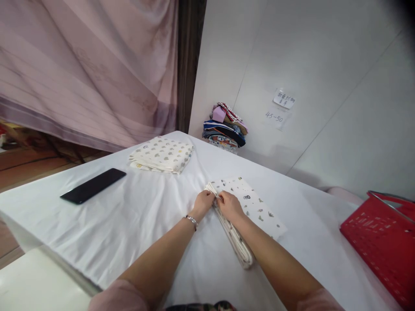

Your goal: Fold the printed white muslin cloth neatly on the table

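A folded white cloth (259, 205) with small dark printed figures lies on the white-covered table, its thick layered edge turned toward me. My left hand (204, 203) pinches that edge near its far end. Right beside it, my right hand (229, 205) is closed on the same edge, fingers close to the left ones. The fingertips are partly hidden by the hands and the layers. Farther back on the left rests another folded cloth (164, 154), white with grey and yellow shapes.
A black phone (94, 185) lies at the table's left. A red plastic basket (382, 242) stands at the right. Behind the table's far edge, a stack of folded fabrics (225, 127) leans by the wall. A pink curtain (97, 65) hangs at the left.
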A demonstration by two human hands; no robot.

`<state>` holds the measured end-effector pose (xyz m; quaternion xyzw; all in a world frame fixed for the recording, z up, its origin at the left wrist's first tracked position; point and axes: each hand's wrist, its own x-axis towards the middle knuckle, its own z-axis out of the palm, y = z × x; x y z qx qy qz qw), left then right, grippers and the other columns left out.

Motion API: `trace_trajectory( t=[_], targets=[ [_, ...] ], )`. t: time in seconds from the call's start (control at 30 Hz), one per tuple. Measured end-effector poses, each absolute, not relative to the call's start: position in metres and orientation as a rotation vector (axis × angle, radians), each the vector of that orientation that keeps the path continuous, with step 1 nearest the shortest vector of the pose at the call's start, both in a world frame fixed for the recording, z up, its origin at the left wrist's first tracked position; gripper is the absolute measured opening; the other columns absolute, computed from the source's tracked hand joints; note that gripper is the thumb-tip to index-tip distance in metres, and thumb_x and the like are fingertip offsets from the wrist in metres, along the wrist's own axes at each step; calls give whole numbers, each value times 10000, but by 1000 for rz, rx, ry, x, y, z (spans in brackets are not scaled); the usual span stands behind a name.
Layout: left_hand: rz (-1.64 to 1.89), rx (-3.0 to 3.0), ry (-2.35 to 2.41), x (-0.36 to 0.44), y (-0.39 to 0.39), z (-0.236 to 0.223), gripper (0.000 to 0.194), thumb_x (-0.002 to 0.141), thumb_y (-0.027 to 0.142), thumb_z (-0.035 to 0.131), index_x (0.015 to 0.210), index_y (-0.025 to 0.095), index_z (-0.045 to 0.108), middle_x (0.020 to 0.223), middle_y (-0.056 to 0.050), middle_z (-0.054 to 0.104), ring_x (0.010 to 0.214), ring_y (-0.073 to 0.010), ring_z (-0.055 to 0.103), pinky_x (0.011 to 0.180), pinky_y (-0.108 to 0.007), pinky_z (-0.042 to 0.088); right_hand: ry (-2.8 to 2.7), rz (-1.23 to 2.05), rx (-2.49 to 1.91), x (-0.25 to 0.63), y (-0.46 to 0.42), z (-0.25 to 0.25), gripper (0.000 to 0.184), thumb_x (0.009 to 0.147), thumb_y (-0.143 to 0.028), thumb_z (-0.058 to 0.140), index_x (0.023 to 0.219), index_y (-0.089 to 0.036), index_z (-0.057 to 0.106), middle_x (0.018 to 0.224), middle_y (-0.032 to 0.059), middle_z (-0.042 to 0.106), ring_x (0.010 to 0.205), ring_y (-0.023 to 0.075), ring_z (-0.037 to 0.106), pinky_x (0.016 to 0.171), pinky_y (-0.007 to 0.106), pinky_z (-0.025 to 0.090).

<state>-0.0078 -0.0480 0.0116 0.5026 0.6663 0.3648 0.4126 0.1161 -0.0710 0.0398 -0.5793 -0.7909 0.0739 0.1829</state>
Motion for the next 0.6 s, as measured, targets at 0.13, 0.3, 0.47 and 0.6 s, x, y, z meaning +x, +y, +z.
trace_trajectory(
  t=[0.13, 0.3, 0.47, 0.6],
  targets=[
    [925, 1248, 1660, -8, -49, 12, 175, 719, 208, 482, 556, 167, 531, 487, 6, 534, 482, -102, 491, 480, -205, 342, -2275, 171, -1619, 114, -73, 39, 96, 832, -203, 472, 813, -196, 566, 839, 25, 618, 767, 142, 537, 631, 232, 295],
    [924, 1239, 1630, -7, -50, 13, 249, 766, 304, 466, 580, 164, 554, 479, 0, 538, 475, -112, 512, 480, -211, 369, -2319, 198, -1647, 111, -72, 41, 100, 837, -212, 470, 825, -201, 569, 838, 31, 618, 778, 156, 545, 625, 242, 303],
    [915, 1253, 1644, -8, -48, 12, 249, 742, 314, 494, 540, 171, 518, 438, 13, 495, 473, -110, 492, 484, -212, 358, -2373, 197, -1578, 114, -80, 43, 86, 835, -230, 481, 860, -199, 557, 885, 37, 596, 812, 159, 540, 654, 243, 329],
    [892, 1255, 1652, -9, -48, 13, 266, 748, 308, 471, 518, 176, 491, 410, 18, 459, 446, -110, 471, 463, -217, 335, -2385, 136, -1528, 126, -107, 46, 69, 819, -214, 482, 853, -207, 541, 890, 27, 549, 806, 157, 523, 673, 242, 356]
  ],
)
